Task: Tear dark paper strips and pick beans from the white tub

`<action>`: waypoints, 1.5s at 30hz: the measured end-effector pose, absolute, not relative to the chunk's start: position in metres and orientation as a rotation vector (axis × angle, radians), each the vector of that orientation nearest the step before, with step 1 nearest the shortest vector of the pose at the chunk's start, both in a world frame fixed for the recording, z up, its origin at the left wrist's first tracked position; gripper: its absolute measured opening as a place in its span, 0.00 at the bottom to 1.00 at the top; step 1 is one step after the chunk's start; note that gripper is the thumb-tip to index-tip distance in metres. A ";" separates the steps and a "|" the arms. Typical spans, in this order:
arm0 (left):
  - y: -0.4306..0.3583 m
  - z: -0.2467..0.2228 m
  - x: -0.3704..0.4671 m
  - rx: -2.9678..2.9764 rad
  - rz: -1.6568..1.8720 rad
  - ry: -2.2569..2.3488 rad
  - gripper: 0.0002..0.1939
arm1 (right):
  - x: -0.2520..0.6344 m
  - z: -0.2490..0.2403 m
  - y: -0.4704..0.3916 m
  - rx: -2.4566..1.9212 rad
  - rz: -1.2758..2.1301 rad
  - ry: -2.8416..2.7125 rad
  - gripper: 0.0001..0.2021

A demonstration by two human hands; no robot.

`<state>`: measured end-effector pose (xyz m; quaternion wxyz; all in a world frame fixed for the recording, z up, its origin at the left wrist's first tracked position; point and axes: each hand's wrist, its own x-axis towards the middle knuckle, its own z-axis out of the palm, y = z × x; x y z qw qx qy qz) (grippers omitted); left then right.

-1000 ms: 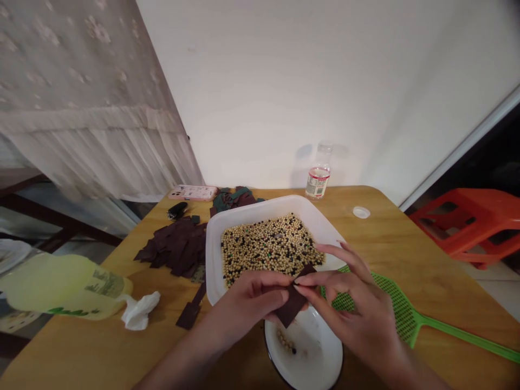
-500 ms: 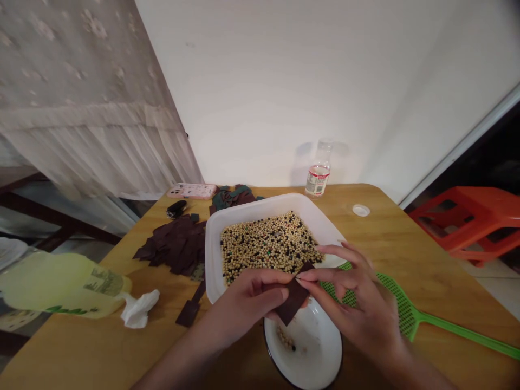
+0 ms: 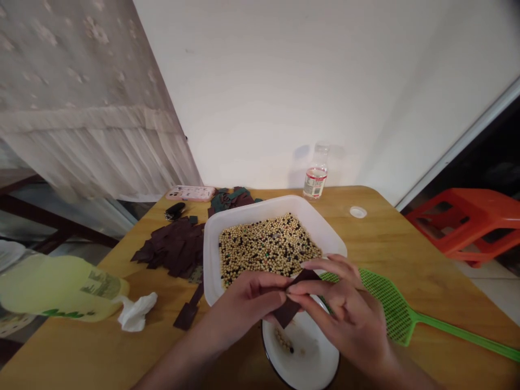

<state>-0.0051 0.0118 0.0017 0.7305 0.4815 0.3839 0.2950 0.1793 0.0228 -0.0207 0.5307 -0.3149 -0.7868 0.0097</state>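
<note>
My left hand (image 3: 260, 295) is closed, its thumb and fingers pinching a flat dark brown piece (image 3: 286, 312) by its left side. Against the middle of that piece, the thumb and a fingertip of my right hand (image 3: 341, 303) press together; whatever is between them is too small to make out. The piece is held over a white dark-rimmed bowl (image 3: 311, 355) with a few beads in it. Just beyond my hands, a white plastic tub (image 3: 213, 227) holds a mass of small cream and black beads (image 3: 264, 246).
Brown pieces (image 3: 176, 244) lie heaped left of the tub, with green and brown scraps (image 3: 231, 199) behind. A phone (image 3: 190, 193), a black fob (image 3: 175, 210), a tissue (image 3: 137, 312), a yellow jug (image 3: 65, 284), a clear bottle (image 3: 316, 176) and a green fly swatter (image 3: 385, 300) surround it.
Both hands have shifted slightly left in view with the brown piece. My right fingers have drawn in closer over its upper edge. The view itself has moved a little.
</note>
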 end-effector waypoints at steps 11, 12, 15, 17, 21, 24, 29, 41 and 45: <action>0.012 0.003 -0.005 1.078 0.636 0.869 0.11 | 0.178 -0.022 0.024 -0.823 -0.067 -1.828 0.09; 0.012 0.003 -0.005 1.078 0.638 0.875 0.12 | 0.178 -0.023 0.024 -0.843 -0.087 -1.808 0.08; 0.012 0.003 -0.005 1.086 0.632 0.865 0.12 | 0.178 -0.023 0.025 -0.799 -0.042 -1.826 0.09; 0.012 0.003 -0.005 1.085 0.635 0.860 0.12 | 0.178 -0.023 0.025 -0.782 -0.017 -1.847 0.10; 0.012 0.002 -0.005 1.075 0.634 0.879 0.13 | 0.179 -0.023 0.025 -0.862 -0.074 -1.788 0.08; 0.012 0.003 -0.005 1.078 0.644 0.879 0.11 | 0.179 -0.022 0.024 -0.778 -0.021 -1.838 0.10; 0.012 0.003 -0.005 1.063 0.650 0.872 0.12 | 0.179 -0.021 0.026 -0.863 -0.093 -1.765 0.09; 0.013 0.000 -0.006 1.064 0.654 0.901 0.11 | 0.179 -0.022 0.025 -0.795 -0.035 -1.830 0.11; 0.013 0.001 -0.005 1.068 0.656 0.903 0.12 | 0.179 -0.021 0.024 -0.808 -0.069 -1.820 0.11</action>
